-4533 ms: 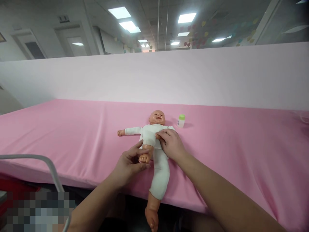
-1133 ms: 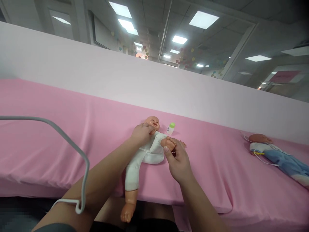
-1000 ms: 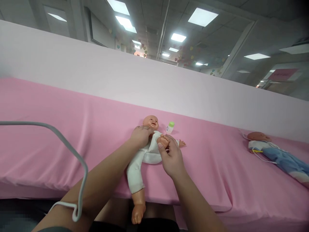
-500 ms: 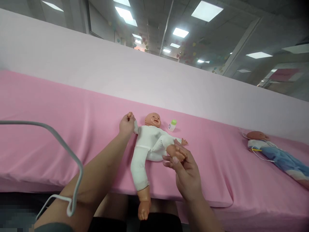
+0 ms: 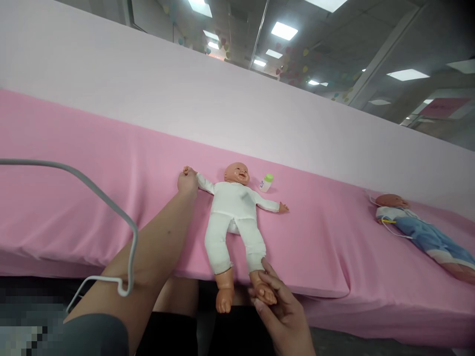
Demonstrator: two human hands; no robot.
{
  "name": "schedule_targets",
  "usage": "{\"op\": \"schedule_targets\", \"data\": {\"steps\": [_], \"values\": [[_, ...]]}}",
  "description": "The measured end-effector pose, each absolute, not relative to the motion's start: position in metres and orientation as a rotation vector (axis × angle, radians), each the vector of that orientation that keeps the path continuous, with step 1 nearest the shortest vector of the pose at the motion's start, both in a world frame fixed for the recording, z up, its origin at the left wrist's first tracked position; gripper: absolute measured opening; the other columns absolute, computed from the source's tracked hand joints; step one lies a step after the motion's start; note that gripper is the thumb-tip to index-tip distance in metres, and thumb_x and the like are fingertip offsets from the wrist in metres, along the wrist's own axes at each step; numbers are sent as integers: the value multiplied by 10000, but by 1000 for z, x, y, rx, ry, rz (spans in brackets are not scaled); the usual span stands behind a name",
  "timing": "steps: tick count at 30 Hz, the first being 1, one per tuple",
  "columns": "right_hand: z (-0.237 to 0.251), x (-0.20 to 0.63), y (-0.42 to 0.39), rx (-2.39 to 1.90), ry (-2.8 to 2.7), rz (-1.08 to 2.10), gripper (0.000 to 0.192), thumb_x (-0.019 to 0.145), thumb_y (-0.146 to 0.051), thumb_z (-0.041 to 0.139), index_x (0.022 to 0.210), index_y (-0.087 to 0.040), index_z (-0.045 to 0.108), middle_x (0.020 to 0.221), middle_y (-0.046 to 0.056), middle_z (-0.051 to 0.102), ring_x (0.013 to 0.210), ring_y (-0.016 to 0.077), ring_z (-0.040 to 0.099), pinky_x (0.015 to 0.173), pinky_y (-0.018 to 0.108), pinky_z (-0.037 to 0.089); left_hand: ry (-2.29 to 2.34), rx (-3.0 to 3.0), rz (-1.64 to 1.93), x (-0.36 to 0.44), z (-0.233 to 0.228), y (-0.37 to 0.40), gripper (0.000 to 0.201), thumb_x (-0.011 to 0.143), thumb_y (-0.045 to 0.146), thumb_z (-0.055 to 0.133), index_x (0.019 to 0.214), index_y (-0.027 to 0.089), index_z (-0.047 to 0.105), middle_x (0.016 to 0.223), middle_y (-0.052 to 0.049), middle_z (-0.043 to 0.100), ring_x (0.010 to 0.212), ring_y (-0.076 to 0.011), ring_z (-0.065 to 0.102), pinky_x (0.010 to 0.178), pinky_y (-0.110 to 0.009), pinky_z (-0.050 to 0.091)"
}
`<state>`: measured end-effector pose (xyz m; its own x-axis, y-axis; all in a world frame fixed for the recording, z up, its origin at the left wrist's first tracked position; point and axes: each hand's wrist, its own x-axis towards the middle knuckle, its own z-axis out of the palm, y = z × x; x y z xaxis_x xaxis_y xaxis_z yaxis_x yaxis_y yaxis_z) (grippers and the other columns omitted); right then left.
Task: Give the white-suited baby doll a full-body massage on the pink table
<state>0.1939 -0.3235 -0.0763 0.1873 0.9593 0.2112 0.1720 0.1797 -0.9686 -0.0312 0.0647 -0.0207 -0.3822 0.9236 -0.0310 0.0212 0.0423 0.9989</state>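
White-suited doll supine; left hand outstretched, pinching its wrist; right hand clasping its foot.

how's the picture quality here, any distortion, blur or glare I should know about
Head view: wide-angle distortion bows the pink table edge and tilts the horizon; ceiling lights are blown out, with faint reflections in the glass behind; corners darken; a pixelated patch sits bottom left. The doll in white, left hand and right hand look sharp, under soft shadows.

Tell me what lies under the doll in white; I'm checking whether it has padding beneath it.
Only the pink sheet shows under the doll; its feet overhang the edge. What lies beneath the sheet is covered.
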Motion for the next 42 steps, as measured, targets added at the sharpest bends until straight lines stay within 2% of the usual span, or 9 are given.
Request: {"op": "schedule_targets", "data": {"steps": [4, 10, 16, 20, 26, 30, 35, 39, 42], "values": [[-83, 187, -323, -1281, -1296, 803, 456, 919, -271, 768, 1370, -275, 697, 1624, 178, 453, 1383, 384, 593, 1010, 517, 618, 1507, 802, 1456, -26, -13, 59, 363, 1032, 505, 423, 1108, 213, 626, 1119, -103, 739, 993, -239, 723, 814, -349, 586], [-47, 190, -311, -1254, -1540, 397, 488, 931, -246, 746, 1409, -294, 661, 1562, 132, 553, 1425, 366, 556, 1120, 570, 545, 1442, 1232, 1545, -13, -4, 37, 374, 1038, 489, 442, 1224, 238, 648, 1141, -67, 745, 1029, -227, 716, 881, -333, 574], [-11, 196, -255, -1142, -1632, 271, 447, 993, -333, 658, 1431, -253, 612, 1578, 150, 535, 1386, 376, 600, 960, 545, 660, 1362, 1938, 1307, 6, 10, -1, 510, 1022, 430, 502, 1513, 297, 547, 1254, -42, 763, 1131, -250, 710, 981, -362, 539], [0, 195, -209, -1177, -1586, 242, 381, 1031, -414, 590, 1357, -224, 640, 1524, 156, 590, 1366, 368, 619, 906, 490, 682, 1246, 2312, 1059, 16, 11, -13, 514, 989, 389, 546, 1499, 331, 567, 1353, -23, 732, 1191, -260, 695, 991, -369, 540], [3, 193, -164, -1259, -1469, 407, 472, 1029, -509, 578, 1392, -209, 615, 1472, 151, 632, 1015, 266, 784, 723, 387, 703, 1194, 2544, 911, 22, 6, -11, 475, 978, 365, 547, 1447, 323, 609, 1456, -26, 671, 1350, -274, 613, 1123, -417, 473], [4, 192, -164, -1193, -1423, 513, 472, 1029, -496, 594, 1402, -207, 608, 1462, 154, 638, 884, 213, 791, 740, 389, 705, 1202, 2425, 932, 20, 8, -10, 473, 988, 389, 542, 1454, 332, 604, 1431, -28, 687, 1291, -284, 645, 1063, -416, 504], [2, 195, -207, -1134, -1441, 508, 359, 984, -409, 696, 1304, -249, 681, 1518, 152, 595, 1077, 295, 776, 794, 434, 707, 1294, 1953, 1223, 8, 3, 1, 466, 1047, 491, 460, 1452, 299, 586, 1309, -53, 742, 1179, -276, 694, 996, -390, 528], [-11, 200, -253, -1104, -1485, 573, 385, 960, -316, 730, 1340, -283, 681, 1580, 157, 532, 1264, 362, 695, 839, 475, 704, 1406, 1447, 1416, -2, -10, 25, 496, 1063, 577, 400, 1291, 207, 639, 1237, -128, 737, 1162, -306, 688, 1018, -423, 517], [-24, 200, -283, -1108, -1533, 562, 417, 957, -296, 728, 1370, -294, 668, 1532, 148, 586, 1398, 375, 587, 994, 553, 639, 1437, 1059, 1466, -8, -18, 43, 520, 1067, 595, 375, 1271, 171, 598, 1245, -169, 711, 1165, -315, 685, 988, -421, 533]]}}
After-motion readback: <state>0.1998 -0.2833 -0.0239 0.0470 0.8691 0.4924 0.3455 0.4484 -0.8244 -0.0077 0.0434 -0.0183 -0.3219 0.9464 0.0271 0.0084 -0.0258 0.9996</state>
